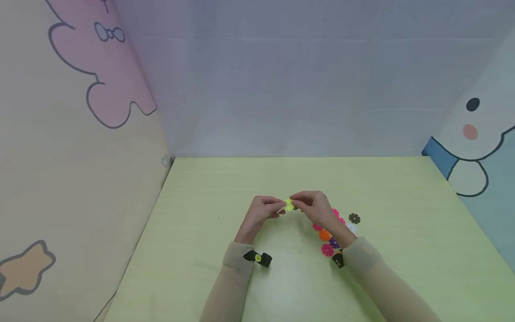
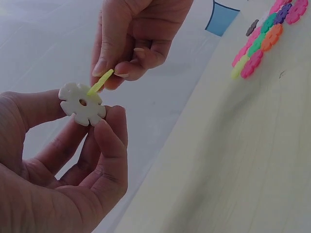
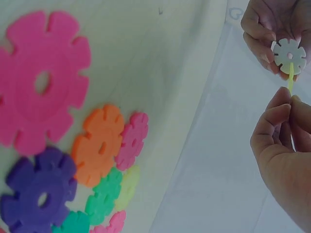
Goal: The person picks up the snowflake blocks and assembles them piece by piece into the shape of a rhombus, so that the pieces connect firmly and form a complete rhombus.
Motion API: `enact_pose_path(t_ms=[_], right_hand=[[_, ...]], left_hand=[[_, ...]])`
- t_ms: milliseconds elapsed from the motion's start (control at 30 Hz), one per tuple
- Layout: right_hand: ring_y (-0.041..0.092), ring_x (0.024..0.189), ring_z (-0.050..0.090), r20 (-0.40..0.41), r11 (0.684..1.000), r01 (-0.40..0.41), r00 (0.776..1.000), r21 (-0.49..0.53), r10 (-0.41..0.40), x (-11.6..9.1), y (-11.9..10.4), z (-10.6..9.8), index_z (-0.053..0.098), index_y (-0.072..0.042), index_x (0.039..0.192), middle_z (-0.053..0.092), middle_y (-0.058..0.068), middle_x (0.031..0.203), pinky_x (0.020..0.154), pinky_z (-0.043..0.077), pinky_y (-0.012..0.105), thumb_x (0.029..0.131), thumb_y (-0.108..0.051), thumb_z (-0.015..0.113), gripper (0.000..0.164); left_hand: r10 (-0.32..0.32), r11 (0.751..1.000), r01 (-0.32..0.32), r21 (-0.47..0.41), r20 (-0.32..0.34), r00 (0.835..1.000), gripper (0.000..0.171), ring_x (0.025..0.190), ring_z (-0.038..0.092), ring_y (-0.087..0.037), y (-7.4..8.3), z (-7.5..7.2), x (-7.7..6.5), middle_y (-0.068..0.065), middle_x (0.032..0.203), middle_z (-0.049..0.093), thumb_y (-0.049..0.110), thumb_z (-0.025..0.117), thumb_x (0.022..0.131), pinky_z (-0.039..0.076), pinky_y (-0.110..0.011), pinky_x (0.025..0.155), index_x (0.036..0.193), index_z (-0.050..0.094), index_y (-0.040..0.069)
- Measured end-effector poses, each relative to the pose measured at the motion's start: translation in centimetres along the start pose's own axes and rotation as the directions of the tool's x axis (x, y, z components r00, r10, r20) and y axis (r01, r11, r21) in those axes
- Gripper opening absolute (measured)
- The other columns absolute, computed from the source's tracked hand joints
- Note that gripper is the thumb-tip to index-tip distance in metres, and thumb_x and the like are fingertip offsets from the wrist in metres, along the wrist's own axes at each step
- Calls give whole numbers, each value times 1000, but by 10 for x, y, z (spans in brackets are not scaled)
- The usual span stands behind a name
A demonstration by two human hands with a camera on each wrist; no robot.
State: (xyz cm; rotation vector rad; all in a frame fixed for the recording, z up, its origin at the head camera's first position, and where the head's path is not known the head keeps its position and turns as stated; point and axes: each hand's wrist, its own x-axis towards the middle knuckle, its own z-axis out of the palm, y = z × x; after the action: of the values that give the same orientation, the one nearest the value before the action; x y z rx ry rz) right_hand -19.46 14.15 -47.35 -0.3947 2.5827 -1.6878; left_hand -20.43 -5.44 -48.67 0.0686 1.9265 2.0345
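My left hand (image 1: 261,211) pinches a white snowflake building disc (image 2: 73,103), notched around its rim and with a hole in the middle. My right hand (image 1: 317,207) holds a yellow snowflake disc (image 2: 102,81) between thumb and fingertips. The yellow disc stands edge-on to the white one, its edge meeting the white disc's rim, as both wrist views show. Both hands are above the table, close together. In the head view the white disc shows as a thin edge beside the yellow one.
On the pale table (image 1: 193,277) several loose discs lie beneath and beside my right forearm: orange (image 1: 324,235), purple (image 3: 26,189), pink (image 1: 327,250), green (image 3: 103,199) and a brown one (image 1: 354,218) farther right. A pale curtain (image 1: 281,89) hangs behind the table.
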Motion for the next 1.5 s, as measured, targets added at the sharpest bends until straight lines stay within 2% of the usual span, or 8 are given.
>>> enact_pose_path(t_ms=[167, 267, 400, 533, 800, 1167, 1367, 1500], right_hand=[[33, 79, 66, 3, 998, 9, 1000, -54, -9, -2, 2, -7, 71, 1, 105, 70, 8, 90, 67, 53, 31, 92, -12, 66, 19], [29, 81, 66, 18, 995, 13, 1000, -98, -11, -6, 5, -14, 71, -3, 104, 70, 9, 94, 68, 53, 31, 92, -15, 66, 18], [22, 81, 65, 26, 980, 32, 999, -198, -27, -10, 11, -25, 72, -7, 105, 70, 4, 96, 69, 53, 30, 92, -17, 67, 17], [17, 83, 63, 39, 962, 37, 999, -270, -27, -12, 18, -39, 71, -5, 107, 69, 2, 99, 72, 53, 33, 92, -16, 66, 20], [25, 91, 60, 75, 927, 4, 997, -376, 26, -19, 35, -64, 68, -1, 111, 67, 9, 102, 77, 51, 42, 88, -8, 69, 23], [38, 104, 55, 71, 880, -68, 991, -470, 114, -27, 49, -97, 66, 1, 114, 65, 16, 110, 84, 46, 53, 89, -10, 67, 28], [43, 107, 53, 96, 853, -113, 978, -509, 187, -37, 58, -112, 65, 3, 116, 61, 22, 115, 84, 46, 54, 87, -13, 69, 32], [41, 101, 54, 110, 842, -144, 966, -520, 233, -43, 62, -118, 65, 5, 113, 61, 24, 112, 84, 45, 53, 84, -13, 73, 35]], left_hand=[[3, 1000, -3, -7, 3, 1000, 24, 73, 66, -20, 0, -2, 0, -12, 85, 69, 17, 76, 83, 53, -30, 67, 91, 72, -4], [1, 1000, -1, -18, 6, 1000, 23, 74, 66, -20, -1, -4, 1, -12, 85, 69, 17, 76, 83, 53, -30, 68, 91, 72, -4], [2, 1000, -2, -29, 1, 1000, 23, 74, 66, -20, -1, -6, 2, -12, 85, 69, 17, 76, 83, 53, -31, 69, 92, 72, -3], [6, 999, -6, -36, 0, 1000, 22, 74, 66, -20, 1, -8, 1, -12, 85, 69, 16, 75, 84, 53, -30, 69, 92, 72, -4], [5, 999, -5, -41, 1, 1000, 22, 75, 67, -21, 2, -10, 0, -12, 84, 69, 17, 75, 84, 53, -31, 70, 92, 72, -4], [3, 999, -3, -46, -3, 1000, 23, 75, 67, -21, 3, -13, -2, -12, 85, 69, 18, 75, 84, 53, -30, 70, 92, 72, -3], [-8, 999, 8, -49, -11, 1000, 20, 75, 67, -21, 4, -14, -2, -13, 86, 69, 17, 75, 84, 53, -29, 69, 91, 73, -2], [-14, 999, 13, -47, -14, 1000, 21, 75, 67, -21, 4, -15, -3, -13, 87, 69, 17, 75, 84, 53, -29, 68, 92, 72, -2]])
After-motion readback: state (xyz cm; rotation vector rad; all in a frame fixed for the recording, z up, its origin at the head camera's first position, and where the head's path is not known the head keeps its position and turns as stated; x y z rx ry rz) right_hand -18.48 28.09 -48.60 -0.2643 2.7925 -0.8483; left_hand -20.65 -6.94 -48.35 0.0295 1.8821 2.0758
